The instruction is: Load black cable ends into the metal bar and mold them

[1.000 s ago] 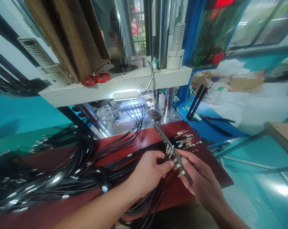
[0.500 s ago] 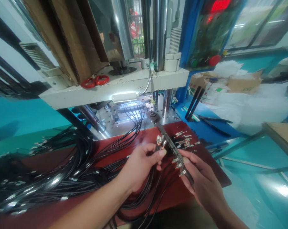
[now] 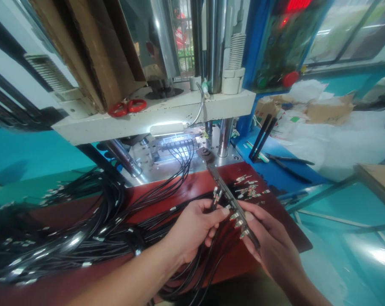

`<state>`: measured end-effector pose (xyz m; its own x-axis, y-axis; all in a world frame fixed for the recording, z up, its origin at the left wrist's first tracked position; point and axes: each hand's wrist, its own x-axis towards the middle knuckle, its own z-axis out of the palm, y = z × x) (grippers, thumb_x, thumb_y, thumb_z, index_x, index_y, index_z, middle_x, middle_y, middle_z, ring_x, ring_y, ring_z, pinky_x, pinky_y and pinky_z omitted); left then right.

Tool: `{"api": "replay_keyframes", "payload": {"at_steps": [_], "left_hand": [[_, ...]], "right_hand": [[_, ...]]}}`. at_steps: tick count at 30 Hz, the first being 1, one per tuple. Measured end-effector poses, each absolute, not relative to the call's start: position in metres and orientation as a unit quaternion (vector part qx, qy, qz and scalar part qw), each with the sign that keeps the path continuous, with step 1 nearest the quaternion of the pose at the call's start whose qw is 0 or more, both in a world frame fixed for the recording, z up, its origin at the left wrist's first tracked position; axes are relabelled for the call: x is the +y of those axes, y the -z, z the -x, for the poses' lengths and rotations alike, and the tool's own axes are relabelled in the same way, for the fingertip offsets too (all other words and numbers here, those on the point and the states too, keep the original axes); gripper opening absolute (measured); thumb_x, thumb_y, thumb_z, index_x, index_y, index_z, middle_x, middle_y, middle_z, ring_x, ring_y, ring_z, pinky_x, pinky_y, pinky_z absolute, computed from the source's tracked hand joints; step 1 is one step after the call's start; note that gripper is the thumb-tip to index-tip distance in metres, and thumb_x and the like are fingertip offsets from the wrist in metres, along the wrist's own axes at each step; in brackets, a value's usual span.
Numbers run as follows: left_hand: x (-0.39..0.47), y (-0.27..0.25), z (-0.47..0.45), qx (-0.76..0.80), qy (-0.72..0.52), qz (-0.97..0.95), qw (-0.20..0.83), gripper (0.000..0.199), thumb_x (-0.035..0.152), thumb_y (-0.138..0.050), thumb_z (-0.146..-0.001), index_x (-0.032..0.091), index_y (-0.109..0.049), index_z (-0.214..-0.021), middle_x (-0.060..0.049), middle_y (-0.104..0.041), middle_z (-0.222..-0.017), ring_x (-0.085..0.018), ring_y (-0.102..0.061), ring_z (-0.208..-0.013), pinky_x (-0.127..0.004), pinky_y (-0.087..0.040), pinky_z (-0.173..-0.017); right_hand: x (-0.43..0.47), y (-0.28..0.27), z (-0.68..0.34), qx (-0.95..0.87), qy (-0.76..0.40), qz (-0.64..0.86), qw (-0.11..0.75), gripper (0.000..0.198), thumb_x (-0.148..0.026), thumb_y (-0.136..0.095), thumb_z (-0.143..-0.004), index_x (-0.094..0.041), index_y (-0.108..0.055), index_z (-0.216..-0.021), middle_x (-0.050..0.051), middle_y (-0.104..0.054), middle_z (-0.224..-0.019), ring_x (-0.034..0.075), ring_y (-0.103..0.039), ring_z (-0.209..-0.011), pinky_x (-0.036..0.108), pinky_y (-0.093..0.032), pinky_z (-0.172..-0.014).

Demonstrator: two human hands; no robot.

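Observation:
A long dark metal bar (image 3: pixel 226 189) slants across the view, with several small metal connectors (image 3: pixel 239 222) seated along its near half. My right hand (image 3: pixel 269 233) is closed round the near end of this bar, thumb on top. Beside the bar's left edge, my left hand (image 3: pixel 197 227) pinches a few black cables, whose metal connector ends (image 3: pixel 217 194) stick up past the fingers. Its thumb tip touches a connector at the bar. The bar's far end lies by a dark bolted block (image 3: pixel 205 154) on the press bed.
A press (image 3: pixel 160 108) with a lit mould (image 3: pixel 176 144) stands ahead, cables running out of it. Bundled black cables (image 3: pixel 71 238) cover the left of the red-brown table (image 3: pixel 275 221). Loose connector ends (image 3: pixel 248 187) lie right. Red-handled scissors (image 3: pixel 127 107) rest on the press; dark pliers (image 3: pixel 290 165) on the blue surface.
My left hand has moved slightly down and right along the bar, its thumb now at a connector beside those seated there. My right hand keeps its hold on the bar.

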<state>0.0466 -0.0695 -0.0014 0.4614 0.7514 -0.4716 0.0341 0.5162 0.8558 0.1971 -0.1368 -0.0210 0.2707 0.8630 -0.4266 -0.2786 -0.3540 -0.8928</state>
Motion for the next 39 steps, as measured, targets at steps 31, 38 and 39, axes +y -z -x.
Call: {"api": "replay_keyframes", "payload": {"at_steps": [31,38,39], "left_hand": [[-0.066,0.008,-0.048,0.452,-0.247,-0.425,0.745,0.022,0.031,-0.072,-0.075,0.015,-0.057,-0.073,0.005,-0.048,-0.056,-0.004,-0.037,-0.039,-0.015,-0.03,-0.03],[-0.059,0.001,-0.04,0.431,-0.349,-0.42,0.718,0.024,0.03,-0.074,-0.076,0.012,-0.061,-0.082,0.002,-0.054,-0.062,-0.005,-0.048,-0.052,-0.018,-0.042,-0.053],[-0.058,0.001,-0.038,0.425,-0.347,-0.408,0.73,0.024,0.031,-0.073,-0.077,0.012,-0.06,-0.082,0.003,-0.052,-0.06,-0.005,-0.046,-0.05,-0.018,-0.04,-0.051]], "right_hand": [[-0.138,0.028,-0.198,-0.337,-0.511,0.627,0.482,0.059,-0.058,-0.061,-0.08,-0.023,-0.06,-0.128,-0.003,-0.055,-0.054,0.011,-0.047,-0.043,0.018,-0.037,-0.036],[-0.143,0.019,-0.202,-0.277,-0.517,0.609,0.534,0.05,-0.053,-0.069,-0.076,-0.025,-0.066,-0.117,-0.005,-0.048,-0.05,0.009,-0.043,-0.041,0.016,-0.035,-0.034],[-0.143,0.018,-0.203,-0.277,-0.517,0.608,0.535,0.049,-0.053,-0.069,-0.076,-0.025,-0.067,-0.116,-0.006,-0.046,-0.049,0.009,-0.041,-0.04,0.016,-0.034,-0.034]]}}
